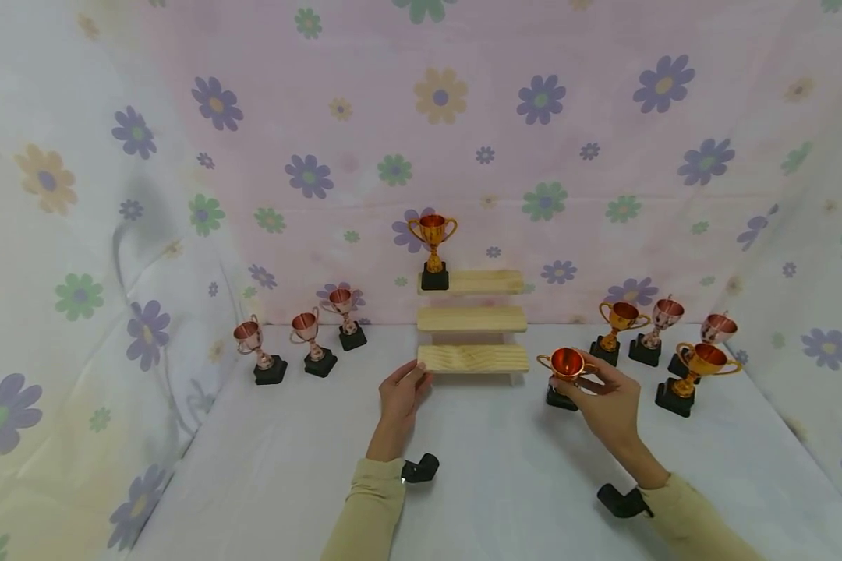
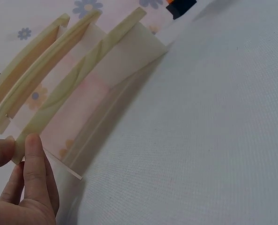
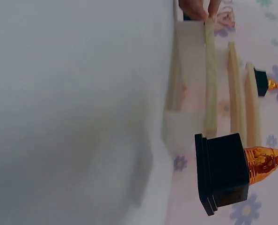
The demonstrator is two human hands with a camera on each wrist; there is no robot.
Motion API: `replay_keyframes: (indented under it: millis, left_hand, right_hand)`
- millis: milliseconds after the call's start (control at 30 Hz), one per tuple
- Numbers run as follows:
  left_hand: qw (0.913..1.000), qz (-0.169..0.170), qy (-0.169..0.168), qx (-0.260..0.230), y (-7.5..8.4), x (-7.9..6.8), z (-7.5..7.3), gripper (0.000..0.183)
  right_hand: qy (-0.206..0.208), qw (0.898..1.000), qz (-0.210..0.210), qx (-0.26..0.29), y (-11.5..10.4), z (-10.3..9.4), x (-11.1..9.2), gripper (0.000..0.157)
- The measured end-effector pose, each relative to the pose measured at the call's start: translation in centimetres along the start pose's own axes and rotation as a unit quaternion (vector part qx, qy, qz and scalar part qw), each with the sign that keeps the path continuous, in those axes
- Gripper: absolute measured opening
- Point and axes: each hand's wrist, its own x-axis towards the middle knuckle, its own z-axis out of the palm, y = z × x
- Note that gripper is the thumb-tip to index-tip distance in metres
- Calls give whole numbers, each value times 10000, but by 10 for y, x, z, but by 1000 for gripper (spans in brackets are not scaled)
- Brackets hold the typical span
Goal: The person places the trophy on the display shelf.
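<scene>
A small three-step wooden display stand [image 1: 473,359] stands at the middle of the white table. With thumb and fingers, my left hand [image 1: 401,405] pinches the left end of its lowest board [image 2: 69,84]. To the right of the stand, my right hand [image 1: 613,405] holds a gold trophy cup [image 1: 567,363] by its upper part, upright in the head view. Its black square base [image 3: 225,171] shows large in the right wrist view, over the table, while most of the right hand is out of that view. Another gold trophy [image 1: 433,231] stands on the left of the top board.
On the left stand three pink metallic trophies, the nearest to the stand being a small cup [image 1: 342,302]. Several more are grouped at the right: a gold trophy [image 1: 620,316], a front gold trophy [image 1: 707,361] and pink trophies [image 1: 666,313]. Flower-patterned cloth [image 1: 365,101] encloses the table.
</scene>
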Motion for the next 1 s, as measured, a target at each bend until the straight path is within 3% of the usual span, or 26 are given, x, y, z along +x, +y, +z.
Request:
replay_keyframes:
  millis: [133, 300, 733, 1000]
  left_hand:
    - [10000, -3, -4, -78, 0, 0, 0, 35]
    - [10000, 4, 10, -90, -1, 1, 0, 36]
    - [9999, 27, 24, -128, -2, 0, 0, 36]
    - [9999, -96, -6, -45, 0, -3, -1, 39]
  right_hand:
    - [-244, 9992, -282, 158, -14, 18, 5, 55]
    - [-391, 9978, -263, 470, -27, 32, 17, 54]
    - [-593, 9909, -564, 1072, -32, 53, 64, 48]
    - [-486, 9893, -211, 1357, -33, 69, 92, 40]
